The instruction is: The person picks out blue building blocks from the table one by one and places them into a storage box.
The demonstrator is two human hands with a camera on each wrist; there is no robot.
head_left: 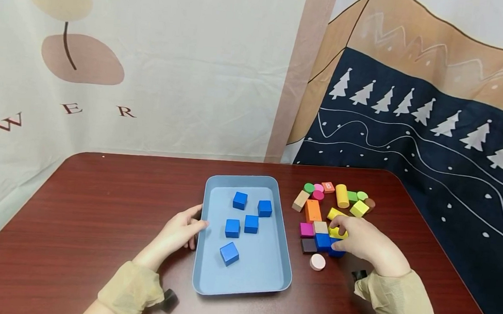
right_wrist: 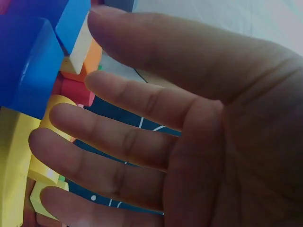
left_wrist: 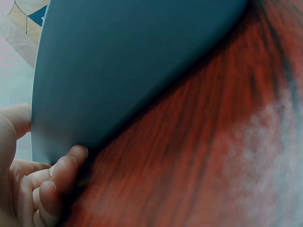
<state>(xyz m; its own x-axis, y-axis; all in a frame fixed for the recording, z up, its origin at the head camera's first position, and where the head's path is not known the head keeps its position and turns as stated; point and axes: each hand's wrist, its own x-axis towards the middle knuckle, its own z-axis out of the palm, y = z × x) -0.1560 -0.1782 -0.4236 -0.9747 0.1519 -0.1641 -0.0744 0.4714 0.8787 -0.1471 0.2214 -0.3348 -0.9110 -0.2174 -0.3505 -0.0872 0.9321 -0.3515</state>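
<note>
A light blue tray holds several blue cubes set apart from each other. At its left side, my left hand grips the rim, the thumb over the edge. The left wrist view shows curled fingertips under the tray wall. My right hand hovers over the block group, its thumb close to a blue block and its fingers over a yellow block. Seen from the right wrist, those fingers are spread and relaxed with nothing between them. Another blue block sits beside the first.
Mixed wooden blocks are gathered right of the tray: an orange block, a magenta block, a dark block, a yellow cylinder and a pale pink disc. Printed cloth hangs behind the brown table.
</note>
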